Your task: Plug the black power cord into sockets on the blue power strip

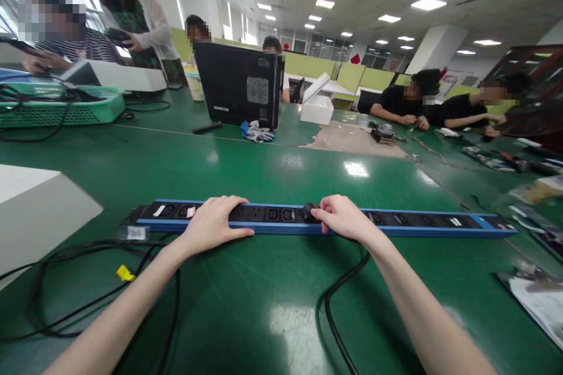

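Two bare hands are working at a long blue-and-black power strip (272,228) lying across the green surface (229,299), its ends reaching between 8 and 9 o'clock and between 3 and 4 o'clock. The left hand (215,220) is gripping the strip left of centre, its fingers clamping across the width, thumb along the near edge. The right hand (347,217) is pinching a black plug (310,211) at a socket, its fingers closing together on it; whether the plug is fully seated cannot be told. A thick black cable (336,319) is curving from beneath the right hand toward 6 o'clock. At 8 o'clock, loops of black cord (33,296) are lying near a yellow tag (125,273). A black computer case (233,85) is standing at 11 o'clock, grey-and-blue gloves (257,132) resting by its foot. An open white box (316,110) is sitting at 1 o'clock, a clipboard (539,304) at 4 o'clock. Two people in black tops are leaning over the surface between 2 and 3 o'clock.
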`<state>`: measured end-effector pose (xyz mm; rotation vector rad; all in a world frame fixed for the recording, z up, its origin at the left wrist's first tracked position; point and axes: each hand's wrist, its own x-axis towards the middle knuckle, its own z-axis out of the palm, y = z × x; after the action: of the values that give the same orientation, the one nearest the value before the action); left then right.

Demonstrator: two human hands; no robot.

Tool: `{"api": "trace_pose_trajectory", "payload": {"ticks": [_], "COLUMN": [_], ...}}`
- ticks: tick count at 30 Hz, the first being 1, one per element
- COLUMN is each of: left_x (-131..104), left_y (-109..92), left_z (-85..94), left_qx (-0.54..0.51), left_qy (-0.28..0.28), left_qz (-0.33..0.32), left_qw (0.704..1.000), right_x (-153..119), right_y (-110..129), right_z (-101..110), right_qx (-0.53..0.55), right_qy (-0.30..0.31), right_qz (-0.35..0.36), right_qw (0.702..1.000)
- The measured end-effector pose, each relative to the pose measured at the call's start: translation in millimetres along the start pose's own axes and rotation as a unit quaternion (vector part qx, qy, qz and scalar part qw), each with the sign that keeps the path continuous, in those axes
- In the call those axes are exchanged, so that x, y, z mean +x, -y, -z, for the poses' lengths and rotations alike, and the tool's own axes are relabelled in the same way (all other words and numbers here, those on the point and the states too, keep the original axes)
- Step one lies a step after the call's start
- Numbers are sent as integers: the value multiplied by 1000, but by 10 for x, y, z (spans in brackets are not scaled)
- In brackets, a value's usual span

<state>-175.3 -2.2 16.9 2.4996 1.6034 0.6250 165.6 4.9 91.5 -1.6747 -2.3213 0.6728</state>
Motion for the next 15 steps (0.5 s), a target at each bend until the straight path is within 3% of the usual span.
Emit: {"api": "trace_pose_trajectory", "payload": {"ticks": [5, 10, 15], "left_x": [-7, -7, -17], "left_y": [7, 3, 3], "left_z": [-3, -8, -5], "left_qx": [6, 2, 2], "left_qy": [-2, -5, -8], "left_qz": [1, -1, 3], "left_qw": [1000, 1000, 1000], "right_x": [-38, -59, -77], "right_y": [93, 318, 500], "right_z": [-53, -148, -177], "right_qx": [-74, -228, -260], "right_qy": [-12, -70, -50], "right_qz": [-1, -55, -81], "right_qw": [997, 969, 961]}}
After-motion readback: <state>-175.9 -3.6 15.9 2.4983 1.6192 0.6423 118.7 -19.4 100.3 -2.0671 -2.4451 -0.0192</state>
